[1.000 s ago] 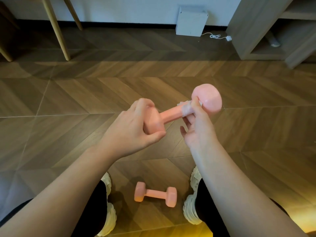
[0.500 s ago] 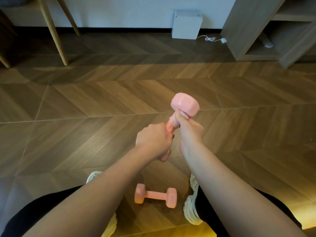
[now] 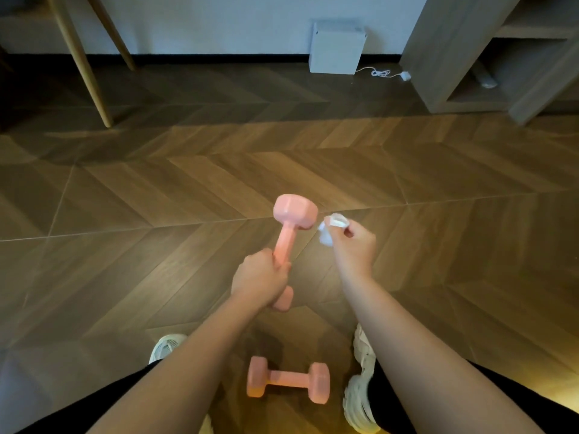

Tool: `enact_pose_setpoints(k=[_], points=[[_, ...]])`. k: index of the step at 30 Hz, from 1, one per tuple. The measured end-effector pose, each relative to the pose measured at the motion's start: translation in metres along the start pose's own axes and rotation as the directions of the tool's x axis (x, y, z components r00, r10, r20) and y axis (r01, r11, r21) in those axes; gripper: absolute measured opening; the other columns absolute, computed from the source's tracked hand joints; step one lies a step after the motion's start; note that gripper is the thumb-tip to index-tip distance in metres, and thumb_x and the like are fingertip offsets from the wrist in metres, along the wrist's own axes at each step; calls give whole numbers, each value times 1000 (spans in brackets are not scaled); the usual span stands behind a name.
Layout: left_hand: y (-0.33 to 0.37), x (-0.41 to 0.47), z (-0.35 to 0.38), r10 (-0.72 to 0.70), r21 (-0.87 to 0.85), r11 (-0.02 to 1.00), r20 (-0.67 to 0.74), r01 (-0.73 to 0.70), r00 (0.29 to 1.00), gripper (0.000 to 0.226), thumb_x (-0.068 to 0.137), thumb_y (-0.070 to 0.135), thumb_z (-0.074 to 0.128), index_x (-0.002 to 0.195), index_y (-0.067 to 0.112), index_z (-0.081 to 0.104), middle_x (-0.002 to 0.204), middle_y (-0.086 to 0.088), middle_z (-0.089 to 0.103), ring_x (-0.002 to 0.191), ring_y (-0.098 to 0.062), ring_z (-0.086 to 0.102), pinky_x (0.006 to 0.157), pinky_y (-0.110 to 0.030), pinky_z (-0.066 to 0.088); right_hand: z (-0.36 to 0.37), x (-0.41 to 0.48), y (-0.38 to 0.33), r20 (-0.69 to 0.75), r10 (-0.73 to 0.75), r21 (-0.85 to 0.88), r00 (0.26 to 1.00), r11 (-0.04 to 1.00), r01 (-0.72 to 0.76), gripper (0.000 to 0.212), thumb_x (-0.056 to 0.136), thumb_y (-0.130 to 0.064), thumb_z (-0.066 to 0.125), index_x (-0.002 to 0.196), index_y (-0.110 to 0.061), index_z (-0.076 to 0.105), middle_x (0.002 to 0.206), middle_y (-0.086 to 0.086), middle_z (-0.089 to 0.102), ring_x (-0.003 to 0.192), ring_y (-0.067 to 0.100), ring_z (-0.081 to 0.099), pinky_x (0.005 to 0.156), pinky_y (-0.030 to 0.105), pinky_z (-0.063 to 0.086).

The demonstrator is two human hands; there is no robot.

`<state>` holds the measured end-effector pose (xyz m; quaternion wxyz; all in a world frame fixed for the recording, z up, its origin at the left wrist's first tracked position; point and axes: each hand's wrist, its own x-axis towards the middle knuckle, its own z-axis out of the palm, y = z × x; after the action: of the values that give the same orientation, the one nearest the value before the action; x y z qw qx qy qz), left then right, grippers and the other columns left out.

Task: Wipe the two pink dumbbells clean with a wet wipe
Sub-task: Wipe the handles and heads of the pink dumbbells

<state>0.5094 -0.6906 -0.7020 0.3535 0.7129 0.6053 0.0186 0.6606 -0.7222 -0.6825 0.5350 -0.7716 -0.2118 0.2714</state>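
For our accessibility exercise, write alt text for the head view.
A person's left hand grips a pink dumbbell by its handle while the right hand pinches a wet wipe beside its upper head. A second pink dumbbell lies on the floor between their shoes.

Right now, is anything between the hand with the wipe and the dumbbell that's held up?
Nothing visible. The right hand pinches the wet wipe just right of the top head of the raised dumbbell, with only open air between. The left hand grips its handle lower down, clear of that path.

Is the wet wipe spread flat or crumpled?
Crumpled: the wet wipe is a bunched white wad pinched in the right hand.
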Motion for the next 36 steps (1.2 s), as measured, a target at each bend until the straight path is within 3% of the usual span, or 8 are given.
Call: enact_pose_setpoints(k=[3,7,14,18,22,26,30,36], points=[[-15,1,6,13,7,1000,-2,-13,1000,25,94,42,58,92,18,55,76,6,58,65,-10,59,51,-27,45,-4,8,-6,257,-202,-89,945,969,231,16,96,-21,58,106,-22,72,83,-28,64,78,-5,55,70,17,39],[-25,-2,13,129,66,990,-23,-127,991,24,94,43,56,90,20,54,76,6,58,69,-17,60,59,-33,52,14,19,-7,587,-169,-317,792,852,416,43,106,-32,37,147,-21,44,146,-4,50,136,12,41,114,33,28],[-42,10,23,265,160,954,-53,-254,963,19,96,42,53,99,24,50,78,12,51,63,-7,51,50,-22,34,29,61,-14,747,172,-400,642,888,227,51,94,-62,22,129,-47,56,106,-10,57,91,13,50,94,39,38],[-45,28,30,230,139,964,-13,-226,973,21,95,43,55,97,22,53,80,9,54,68,-14,53,55,-29,37,37,67,3,781,60,-298,621,911,287,41,94,-57,20,111,-66,57,125,-8,55,135,8,37,107,42,23],[-53,45,44,170,38,984,28,-171,985,24,94,44,59,96,21,60,78,7,60,69,-11,60,58,-29,47,41,65,32,712,-104,-199,695,919,341,48,98,-41,22,100,-78,52,125,-23,57,134,-11,31,122,51,10],[-60,58,61,149,-43,988,14,-148,989,20,93,45,60,94,25,57,74,11,59,63,-2,58,51,-20,42,48,85,70,605,27,-83,796,996,30,45,104,-28,28,97,-38,72,103,-20,72,106,-3,62,110,29,38],[-66,88,74,71,-72,995,14,-69,997,17,93,41,61,89,26,53,73,12,56,62,0,54,48,-17,33,48,108,107,351,380,-142,856,925,-352,20,106,-24,40,106,-15,57,97,-1,68,70,0,56,64,14,44],[-80,147,104,-141,-143,979,51,147,989,31,95,36,60,112,9,61,90,1,58,79,-16,55,51,-21,34,54,131,138,251,648,198,719,693,-694,41,102,-25,50,138,-7,41,127,16,48,122,32,50,101,49,44]])
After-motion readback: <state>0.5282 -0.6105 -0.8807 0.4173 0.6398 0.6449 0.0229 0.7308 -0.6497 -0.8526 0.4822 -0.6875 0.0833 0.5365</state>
